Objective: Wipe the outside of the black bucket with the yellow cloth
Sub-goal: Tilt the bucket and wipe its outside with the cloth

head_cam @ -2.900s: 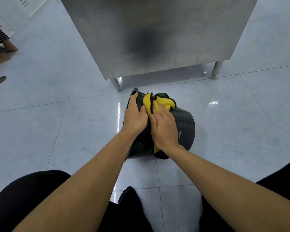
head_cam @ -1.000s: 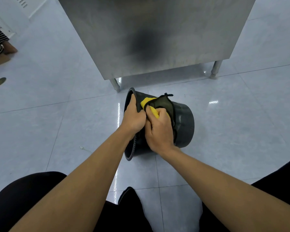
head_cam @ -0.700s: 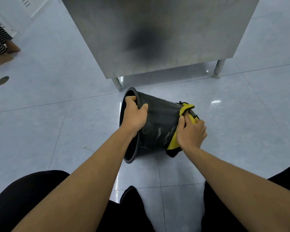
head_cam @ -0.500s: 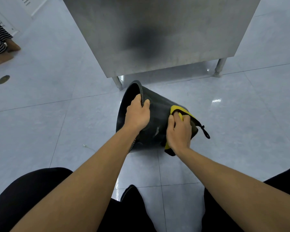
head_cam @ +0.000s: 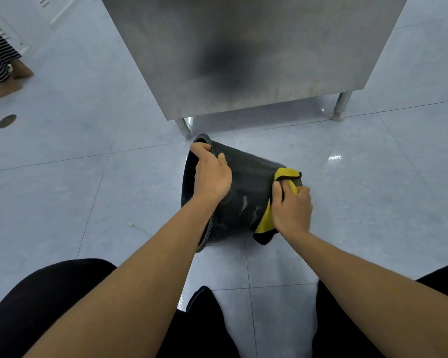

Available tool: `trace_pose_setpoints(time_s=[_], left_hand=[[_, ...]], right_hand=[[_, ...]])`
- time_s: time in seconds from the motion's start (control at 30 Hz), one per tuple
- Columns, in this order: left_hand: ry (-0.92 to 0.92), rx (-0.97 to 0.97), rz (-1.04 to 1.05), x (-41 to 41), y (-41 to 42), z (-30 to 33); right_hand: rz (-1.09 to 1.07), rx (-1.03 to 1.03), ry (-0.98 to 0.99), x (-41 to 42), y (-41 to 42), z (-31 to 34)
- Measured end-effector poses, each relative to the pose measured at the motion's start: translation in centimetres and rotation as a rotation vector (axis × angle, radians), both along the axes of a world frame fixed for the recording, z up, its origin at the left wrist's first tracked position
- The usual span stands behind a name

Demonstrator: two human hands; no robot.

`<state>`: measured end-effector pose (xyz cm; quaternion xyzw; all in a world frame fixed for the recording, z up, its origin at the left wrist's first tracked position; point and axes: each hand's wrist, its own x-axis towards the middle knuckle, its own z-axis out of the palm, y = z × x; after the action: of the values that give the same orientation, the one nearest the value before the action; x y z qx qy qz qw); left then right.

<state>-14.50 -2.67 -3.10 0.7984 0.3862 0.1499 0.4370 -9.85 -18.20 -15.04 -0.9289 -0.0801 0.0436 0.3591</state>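
Observation:
The black bucket (head_cam: pixel 246 187) lies on its side on the tiled floor, mouth to the left and base to the right. My left hand (head_cam: pixel 211 173) grips its rim at the top of the mouth, fingers hooked inside. My right hand (head_cam: pixel 291 209) presses the yellow cloth (head_cam: pixel 265 220) with its dark backing against the bucket's wall near the base. Wet streaks show on the wall between my hands. The bucket's base is hidden behind the cloth and hand.
A stainless steel cabinet (head_cam: pixel 243 52) on short legs (head_cam: pixel 342 105) stands just behind the bucket. Another person's bare feet (head_cam: pixel 8 81) are at the far left, near a round floor drain (head_cam: pixel 6 121). My dark-clad knees fill the bottom corners.
My right hand has slid the cloth along the bucket's wall back toward the base. The bucket has tilted and turned a little under my left hand's grip on the rim.

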Motion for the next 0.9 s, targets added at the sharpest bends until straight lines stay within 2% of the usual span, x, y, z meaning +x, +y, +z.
trace_pose_setpoints(time_s=[0.13, 0.2, 0.33, 0.43, 0.57, 0.73, 0.8, 0.9], left_hand=[[0.087, 0.178, -0.031, -0.1, 0.0, 0.1], [0.147, 0.207, -0.054, -0.4, 0.1, 0.4], [0.173, 0.105, -0.103, -0.7, 0.1, 1.2], [0.155, 0.015, -0.190, -0.6, 0.6, 1.7], [0.134, -0.034, -0.220, -0.9, 1.4, 1.7], [0.039, -0.121, -0.084, -1.1, 1.2, 0.9], [0.030, -0.109, -0.030, -1.0, 0.9, 0.7], [0.016, -0.081, 0.020, -0.6, 1.0, 0.4]], right_hand=[[-0.002, 0.118, 0.077, -0.5, 1.3, 0.8], [0.035, 0.172, 0.017, -1.0, 2.3, 1.8], [0.226, 0.269, -0.194, -2.5, 5.0, 4.5], [0.348, 0.360, -0.277, -3.0, 6.3, 5.2], [0.290, 0.231, -0.325, -2.0, 4.7, 3.7], [0.028, 0.087, -0.065, -1.0, 2.0, 1.4], [0.030, 0.105, -0.053, -1.1, 2.7, 2.2], [0.182, 0.176, -0.209, -2.5, 4.9, 4.5]])
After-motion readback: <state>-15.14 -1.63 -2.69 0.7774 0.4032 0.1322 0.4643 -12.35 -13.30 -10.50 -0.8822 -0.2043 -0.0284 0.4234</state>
